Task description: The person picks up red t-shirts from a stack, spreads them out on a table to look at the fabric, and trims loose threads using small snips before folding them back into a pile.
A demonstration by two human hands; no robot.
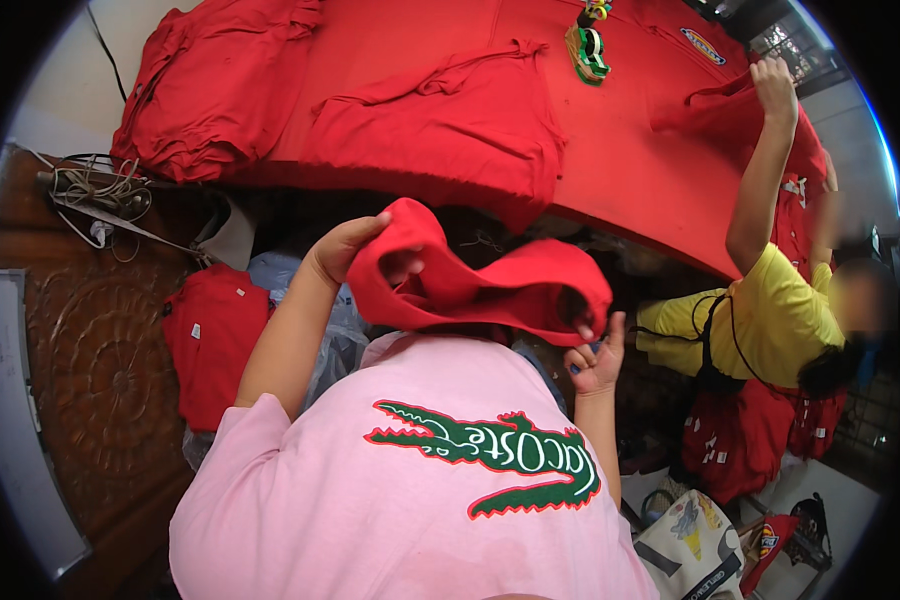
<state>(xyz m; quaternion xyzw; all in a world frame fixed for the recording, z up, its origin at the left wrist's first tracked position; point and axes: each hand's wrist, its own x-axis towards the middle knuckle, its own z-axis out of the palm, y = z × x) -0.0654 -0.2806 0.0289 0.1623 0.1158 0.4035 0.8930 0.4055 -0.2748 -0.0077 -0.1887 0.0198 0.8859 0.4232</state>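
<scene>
Garment: the red garment (470, 280) is in the air, before the bench's near edge, with its opening spread between both hands.
Left hand: the left hand (357, 245) is closed on the garment's left end, some fingertips showing inside.
Right hand: the right hand (597, 366) has the right end with some fingers, others stretched away; how firmly, I cannot tell.
Reason: held at two ends, probably so the cloth stays open.
Bench: on the bench (620, 185), a stack (215, 85) lies at the left end, perhaps to leave the near edge for a loose cloth (450, 125).
Right end: a co-worker (775, 310) lifts another cloth (715, 112).
</scene>
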